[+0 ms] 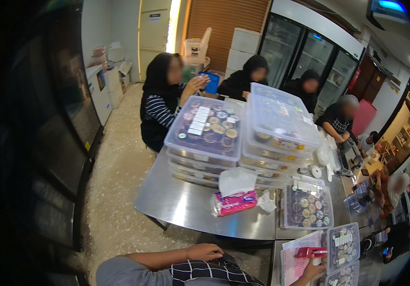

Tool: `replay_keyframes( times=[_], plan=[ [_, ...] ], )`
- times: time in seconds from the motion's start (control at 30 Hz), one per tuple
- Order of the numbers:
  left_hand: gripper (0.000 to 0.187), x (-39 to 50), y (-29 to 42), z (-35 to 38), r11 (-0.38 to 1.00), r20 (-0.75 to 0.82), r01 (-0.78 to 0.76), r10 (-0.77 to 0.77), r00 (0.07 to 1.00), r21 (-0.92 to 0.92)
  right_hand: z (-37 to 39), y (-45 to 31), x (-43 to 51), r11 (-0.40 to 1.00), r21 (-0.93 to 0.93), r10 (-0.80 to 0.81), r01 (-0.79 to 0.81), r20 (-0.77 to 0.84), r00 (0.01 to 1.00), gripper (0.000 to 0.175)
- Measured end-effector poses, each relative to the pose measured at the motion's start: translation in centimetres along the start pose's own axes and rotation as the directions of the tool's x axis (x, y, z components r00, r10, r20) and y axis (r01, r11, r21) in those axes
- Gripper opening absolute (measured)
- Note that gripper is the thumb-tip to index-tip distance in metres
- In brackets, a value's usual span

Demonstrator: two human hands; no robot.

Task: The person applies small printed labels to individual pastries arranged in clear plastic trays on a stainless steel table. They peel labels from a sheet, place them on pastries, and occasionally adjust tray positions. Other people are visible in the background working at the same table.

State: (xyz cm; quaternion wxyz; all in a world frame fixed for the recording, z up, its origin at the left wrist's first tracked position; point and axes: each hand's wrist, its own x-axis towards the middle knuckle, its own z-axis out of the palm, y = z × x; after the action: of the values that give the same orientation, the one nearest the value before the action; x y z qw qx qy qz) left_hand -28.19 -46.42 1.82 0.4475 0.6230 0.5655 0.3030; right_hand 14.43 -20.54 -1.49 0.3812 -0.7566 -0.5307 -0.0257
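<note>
My left hand (pixel 206 252) lies at my lap, beside the black-and-white checked apron (pixel 205 273), empty and with its fingers loosely extended. At the lower right my right hand (pixel 313 270) has its fingers on a small red object (pixel 311 252) with a pale stripe; its exact kind is too small to tell. Beneath it are sheets of paper (pixel 290 264), one with a red-and-white pattern. Just right of that hand sits a lidded clear plastic container (pixel 343 246) of round items, labels on its lid. Another such container (pixel 341 276) is partly cut off below.
Stacked clear containers (pixel 205 132) and a taller stack (pixel 283 118) stand on the steel table (pixel 176 203). A pink tissue pack (pixel 235 203), crumpled tissue (pixel 266 202) and another container (pixel 308 207) are nearer. Several people sit around the table. Glass-door fridges (pixel 308 53) line the back.
</note>
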Motion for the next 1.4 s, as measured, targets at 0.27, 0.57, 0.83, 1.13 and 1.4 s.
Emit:
replay_keyframes(
  times=[0.27,0.57,0.83,1.13,1.4],
  plan=[
    [0.033,-7.4,-1.7,0.6,0.995,-0.211,0.052,-0.069,0.975,-0.085,8.0,8.2,-5.9,0.861,0.358,0.284,-0.36,0.247,0.926,0.067],
    [0.012,-9.9,19.6,-11.5,0.533,-0.335,-0.828,0.759,0.559,-0.175,1.8,8.7,-9.5,0.993,-0.113,0.014,0.017,0.266,0.964,0.059],
    [0.037,-10.1,30.6,-7.9,-0.409,-0.592,-0.781,0.803,-0.063,-0.471,-3.7,12.6,-17.2,0.817,-0.56,0.241,-0.139,0.113,0.964,0.067],
    [0.04,-8.5,30.4,-5.2,-0.348,-0.497,-0.768,0.867,-0.045,-0.538,-5.3,12.7,-19.5,0.702,-0.675,0.32,-0.226,0.016,0.947,0.067],
    [0.043,-7.6,29.5,-5.5,-0.259,-0.431,-0.782,0.902,0.013,-0.567,-7.3,14.8,-20.7,0.646,-0.721,0.325,-0.25,-0.037,0.945,0.068]
  ],
)
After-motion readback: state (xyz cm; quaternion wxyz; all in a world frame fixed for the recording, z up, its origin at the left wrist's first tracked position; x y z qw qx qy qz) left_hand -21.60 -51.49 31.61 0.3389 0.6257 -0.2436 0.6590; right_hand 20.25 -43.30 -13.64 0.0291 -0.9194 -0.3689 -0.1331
